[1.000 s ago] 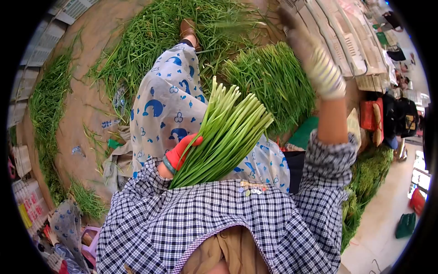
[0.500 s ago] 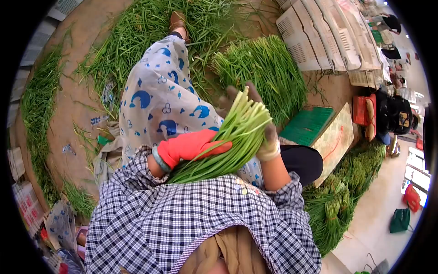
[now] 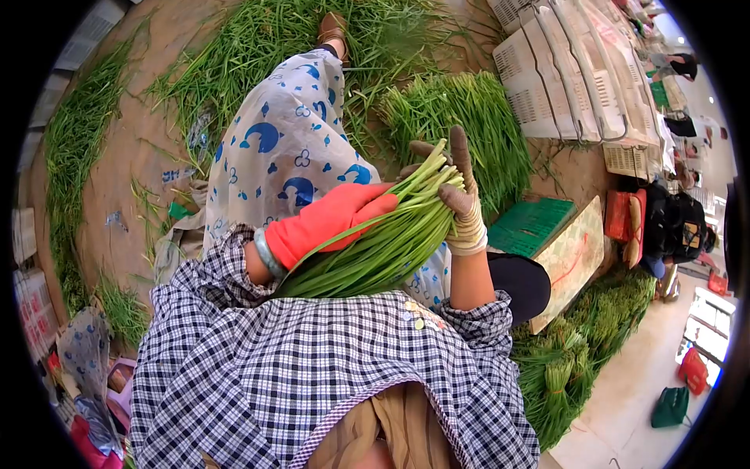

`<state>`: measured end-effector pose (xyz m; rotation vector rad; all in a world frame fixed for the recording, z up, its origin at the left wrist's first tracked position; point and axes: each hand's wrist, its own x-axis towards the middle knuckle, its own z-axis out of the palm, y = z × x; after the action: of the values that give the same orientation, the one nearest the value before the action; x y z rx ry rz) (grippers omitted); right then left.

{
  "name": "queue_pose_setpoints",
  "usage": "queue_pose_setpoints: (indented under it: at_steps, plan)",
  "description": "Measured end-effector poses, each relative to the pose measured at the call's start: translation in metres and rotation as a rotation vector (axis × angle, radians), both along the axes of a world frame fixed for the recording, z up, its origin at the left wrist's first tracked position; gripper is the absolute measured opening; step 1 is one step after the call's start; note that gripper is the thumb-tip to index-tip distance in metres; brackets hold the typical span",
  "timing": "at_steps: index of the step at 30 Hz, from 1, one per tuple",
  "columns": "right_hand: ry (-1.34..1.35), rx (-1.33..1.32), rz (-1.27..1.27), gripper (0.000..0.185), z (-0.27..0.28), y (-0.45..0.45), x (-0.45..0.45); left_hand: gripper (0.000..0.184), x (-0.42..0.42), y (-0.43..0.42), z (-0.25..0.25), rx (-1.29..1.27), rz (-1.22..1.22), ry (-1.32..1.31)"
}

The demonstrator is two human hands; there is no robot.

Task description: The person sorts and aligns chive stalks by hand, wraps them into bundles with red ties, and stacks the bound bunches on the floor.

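Observation:
A bunch of long green stalks point(image 3: 375, 254) lies across my lap, its pale ends pointing up and to the right. My left hand point(image 3: 328, 223), in a red glove with a bracelet at the wrist, is wrapped over the middle of the bunch. At the pale ends is my right hand point(image 3: 462, 195), in a striped glove with dark fingers; its thumb rests on the stalks, one finger points up and the others are partly behind the ends. Under the bunch is a whitish apron point(image 3: 269, 156) with blue dolphins.
A large pile of stalks point(image 3: 469, 129) sits ahead, with loose stalks point(image 3: 234, 55) strewn beyond. White crates point(image 3: 539, 78) stand at the upper right. A green board point(image 3: 531, 225) and a pale board point(image 3: 574, 258) lie right of my knee, near tied bundles point(image 3: 558, 375).
My right hand has come down from the upper right to the pale ends of the bunch. My left hand has moved from the bunch's left edge to over its middle.

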<state>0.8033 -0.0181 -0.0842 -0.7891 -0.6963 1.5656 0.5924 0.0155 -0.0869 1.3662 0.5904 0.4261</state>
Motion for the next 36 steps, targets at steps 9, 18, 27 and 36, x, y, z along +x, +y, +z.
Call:
queue_pose_setpoints:
  at_steps: [9,18,27,36]
  plan:
    - [0.103,-0.148,-0.130,0.066,-0.017,-0.008,-0.009,0.051,-0.004,0.011,-0.016,-0.064,-0.071,0.027]
    - [-0.513,0.268,-0.354,0.030,0.083,0.009,0.038,0.057,-0.013,0.048,-0.005,-0.091,-0.491,-0.062]
    - [-0.649,0.729,-0.813,0.023,0.220,-0.004,0.205,0.056,-0.072,0.083,0.032,-0.234,-0.080,0.077]
    - [-0.442,0.831,-0.705,0.030,0.230,-0.025,0.230,0.025,0.001,0.100,0.088,0.364,0.102,-0.077]
